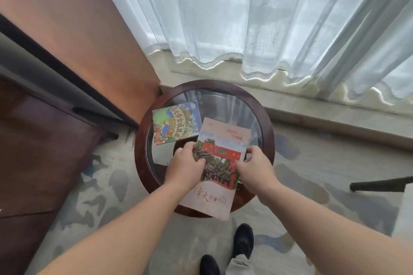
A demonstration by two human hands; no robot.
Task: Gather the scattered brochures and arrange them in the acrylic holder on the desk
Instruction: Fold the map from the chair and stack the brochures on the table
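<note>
Two-hand pinch: left hand (186, 163), right hand (254, 167), fingers curled, hold tall red brochure (220, 145) by side edges over near rim of round glass table (266, 131). Risk: weak pinch, drop.

Soft daylight through sheer curtains (268, 18); glare on glass tabletop (223, 105); wide-angle bending at edges.

A tall cream paper brochure (220, 154) with a red gateway photo reaches past the six o'clock rim of the round glass-topped table (268, 140), a smaller colourful illustrated brochure (176, 121) lying flat at its ten o'clock.
</note>
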